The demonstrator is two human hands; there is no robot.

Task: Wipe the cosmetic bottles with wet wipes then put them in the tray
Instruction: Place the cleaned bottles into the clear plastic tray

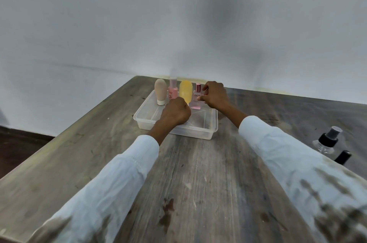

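While four bottles (173, 92) stand in tray (212, 123), right grip (215, 94) pinching pink bottle (197, 96), left grip (175, 112) fisted.

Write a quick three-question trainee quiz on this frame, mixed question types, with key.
1. True or false: the beige bottle lies flat in the tray.
2. Which bottle does the right hand pinch? A) yellow bottle B) square pink bottle C) clear spray bottle
3. How many bottles stand in the tray?

Key: 1 false, it stands upright; 2 B; 3 four, counting the tall pink bottle. The left hand is fisted over the tray.
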